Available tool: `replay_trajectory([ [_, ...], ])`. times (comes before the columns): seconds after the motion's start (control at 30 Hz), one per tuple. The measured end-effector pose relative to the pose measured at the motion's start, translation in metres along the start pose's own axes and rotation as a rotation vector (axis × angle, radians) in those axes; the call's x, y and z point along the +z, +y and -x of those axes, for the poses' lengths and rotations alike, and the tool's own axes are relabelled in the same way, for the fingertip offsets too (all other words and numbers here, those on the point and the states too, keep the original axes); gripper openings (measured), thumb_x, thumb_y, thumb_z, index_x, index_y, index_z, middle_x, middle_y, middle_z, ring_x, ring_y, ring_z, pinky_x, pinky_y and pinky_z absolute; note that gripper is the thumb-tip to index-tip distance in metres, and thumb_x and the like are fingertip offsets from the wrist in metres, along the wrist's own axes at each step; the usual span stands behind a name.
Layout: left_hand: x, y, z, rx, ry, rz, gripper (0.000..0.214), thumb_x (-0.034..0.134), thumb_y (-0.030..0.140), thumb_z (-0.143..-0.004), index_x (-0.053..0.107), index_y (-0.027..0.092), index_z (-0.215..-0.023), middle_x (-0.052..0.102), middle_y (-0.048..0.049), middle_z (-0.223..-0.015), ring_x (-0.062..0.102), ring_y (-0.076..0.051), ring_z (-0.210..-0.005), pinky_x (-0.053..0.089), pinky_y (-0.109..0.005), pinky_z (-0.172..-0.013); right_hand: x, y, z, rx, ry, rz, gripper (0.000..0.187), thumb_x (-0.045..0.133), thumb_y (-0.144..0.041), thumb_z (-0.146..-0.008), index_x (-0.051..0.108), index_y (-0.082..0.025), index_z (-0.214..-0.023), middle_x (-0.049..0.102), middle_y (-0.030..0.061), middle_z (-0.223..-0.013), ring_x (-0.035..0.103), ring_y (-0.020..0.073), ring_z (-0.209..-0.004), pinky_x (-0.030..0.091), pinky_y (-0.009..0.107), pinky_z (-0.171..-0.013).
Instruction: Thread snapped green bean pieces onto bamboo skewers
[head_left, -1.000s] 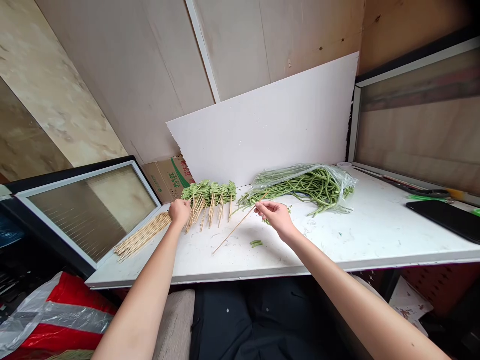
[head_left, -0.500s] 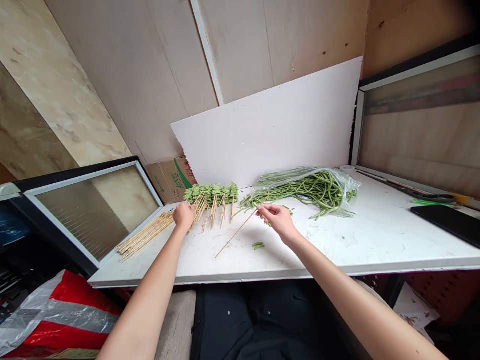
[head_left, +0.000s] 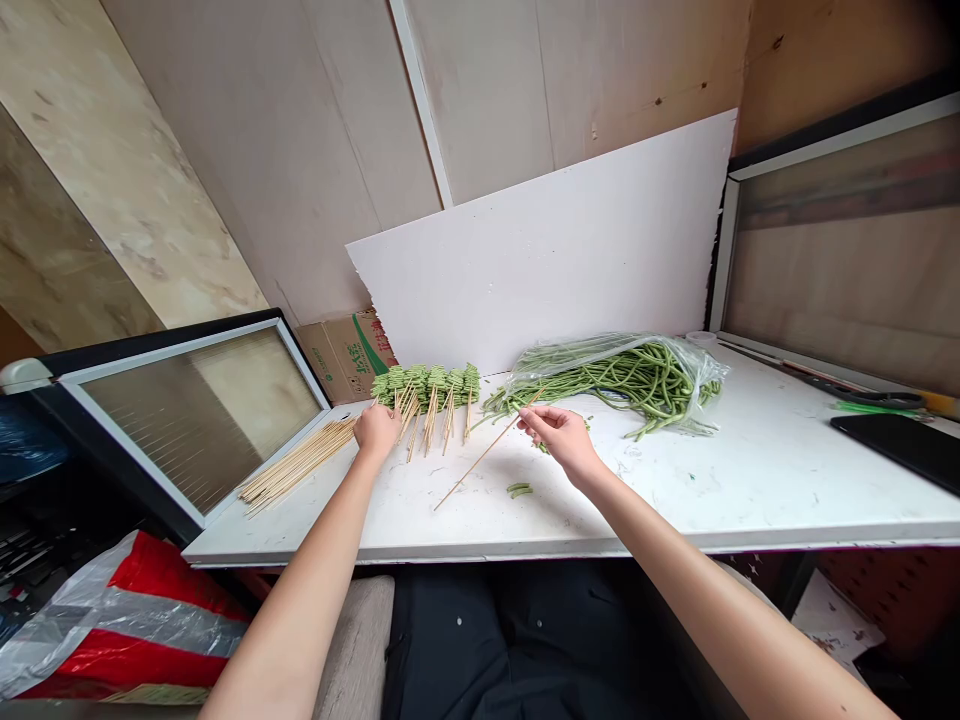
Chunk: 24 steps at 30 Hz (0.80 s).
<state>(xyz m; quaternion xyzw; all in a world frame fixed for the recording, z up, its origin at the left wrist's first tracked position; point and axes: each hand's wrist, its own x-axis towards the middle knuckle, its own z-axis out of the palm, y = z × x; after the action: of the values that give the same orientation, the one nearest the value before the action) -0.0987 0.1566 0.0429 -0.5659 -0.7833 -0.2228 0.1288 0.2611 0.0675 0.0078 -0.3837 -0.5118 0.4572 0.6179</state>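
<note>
A bamboo skewer (head_left: 472,467) then pinched in my right hand (head_left: 561,438), my left hand (head_left: 377,430), grip unclear, at the skewered yardlong beans (head_left: 435,385).

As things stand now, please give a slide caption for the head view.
Right hand holding a thin stick above a white table, left hand near green bean skewers.

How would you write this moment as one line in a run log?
Left hand: by skewered beans, grip unclear | right hand: pinching single stick | white table: loose sticks, cut bean pieces, bagged long beans
</note>
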Motion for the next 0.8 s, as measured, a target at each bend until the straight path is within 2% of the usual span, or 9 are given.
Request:
replay_trajectory([
  [0.1,-0.008,0.001,0.003,-0.01,0.008,0.006,0.039,0.06,0.051,-0.094,0.082,0.02,-0.088,0.079,-0.0172,-0.094,0.073,-0.035,-0.092,0.048,-0.037,-0.078,0.001,0.001,0.0,-0.004,0.003,0.014,0.053,0.085,-0.069,-0.073,0.081,-0.018,-0.086,0.078,0.0115,-0.088,0.06,0.0182,-0.068,0.049,0.034,-0.064],
  [0.17,-0.016,0.002,0.01,0.012,0.069,0.038,0.042,0.056,0.053,-0.097,0.082,0.02,-0.1,0.078,-0.017,-0.106,0.072,-0.034,-0.097,0.048,-0.037,-0.081,0.001,0.001,-0.001,-0.008,-0.001,0.019,0.053,0.085,-0.069,-0.073,0.081,-0.018,-0.087,0.079,0.0117,-0.088,0.061,0.0192,-0.07,0.05,0.034,-0.064],
  [0.3,-0.036,0.006,0.042,0.198,0.221,0.206,0.038,0.05,0.041,-0.103,0.081,0.021,-0.112,0.076,-0.013,-0.114,0.068,-0.028,-0.109,0.048,-0.034,-0.089,0.001,0.003,0.0,-0.039,-0.002,0.011,0.051,0.084,-0.068,-0.076,0.081,-0.019,-0.089,0.078,0.0111,-0.088,0.065,0.0209,-0.076,0.051,0.033,-0.065],
  [0.37,-0.043,0.006,0.068,0.299,0.164,0.312,0.037,0.051,0.042,-0.104,0.081,0.02,-0.111,0.077,-0.0123,-0.109,0.068,-0.026,-0.102,0.049,-0.034,-0.092,0.003,0.003,0.0,-0.057,0.018,0.01,0.052,0.083,-0.069,-0.077,0.082,-0.019,-0.09,0.079,0.0114,-0.089,0.066,0.0215,-0.077,0.051,0.033,-0.064],
  [0.47,-0.044,0.003,0.109,0.439,-0.018,0.541,0.036,0.06,0.049,-0.102,0.08,0.02,-0.111,0.079,-0.0108,-0.109,0.071,-0.024,-0.096,0.054,-0.035,-0.092,0.006,0.0,0.002,-0.071,0.067,0.004,0.055,0.083,-0.07,-0.076,0.082,-0.018,-0.092,0.079,0.0124,-0.091,0.067,0.0223,-0.077,0.051,0.033,-0.063],
  [0.57,-0.038,-0.002,0.142,0.441,-0.152,0.666,0.043,0.077,0.051,-0.092,0.077,0.02,-0.122,0.079,-0.0098,-0.113,0.074,-0.024,-0.099,0.057,-0.035,-0.093,0.01,-0.004,0.006,-0.086,0.094,-0.003,0.055,0.083,-0.071,-0.075,0.081,-0.019,-0.091,0.079,0.0125,-0.092,0.068,0.0231,-0.077,0.051,0.034,-0.063],
  [0.63,-0.034,-0.005,0.155,0.435,-0.179,0.723,0.041,0.081,0.045,-0.089,0.077,0.021,-0.121,0.081,-0.0088,-0.109,0.076,-0.024,-0.095,0.059,-0.035,-0.092,0.014,-0.006,0.009,-0.095,0.091,0.002,0.054,0.083,-0.071,-0.076,0.081,-0.019,-0.091,0.079,0.0123,-0.091,0.068,0.0241,-0.079,0.051,0.034,-0.063],
  [0.7,-0.033,-0.007,0.161,0.424,-0.162,0.766,0.026,0.077,0.039,-0.093,0.08,0.021,-0.112,0.082,-0.0079,-0.102,0.077,-0.023,-0.09,0.06,-0.035,-0.088,0.017,-0.007,0.011,-0.103,0.084,0.001,0.052,0.084,-0.069,-0.076,0.081,-0.019,-0.091,0.078,0.0121,-0.091,0.068,0.0249,-0.081,0.051,0.034,-0.063],
  [0.8,-0.036,-0.005,0.166,0.432,-0.142,0.802,0.02,0.076,0.038,-0.094,0.083,0.022,-0.102,0.083,-0.0082,-0.097,0.077,-0.024,-0.088,0.062,-0.036,-0.088,0.021,-0.009,0.014,-0.12,0.087,-0.017,0.05,0.086,-0.066,-0.077,0.081,-0.019,-0.094,0.078,0.0118,-0.091,0.068,0.0253,-0.084,0.052,0.034,-0.064],
])
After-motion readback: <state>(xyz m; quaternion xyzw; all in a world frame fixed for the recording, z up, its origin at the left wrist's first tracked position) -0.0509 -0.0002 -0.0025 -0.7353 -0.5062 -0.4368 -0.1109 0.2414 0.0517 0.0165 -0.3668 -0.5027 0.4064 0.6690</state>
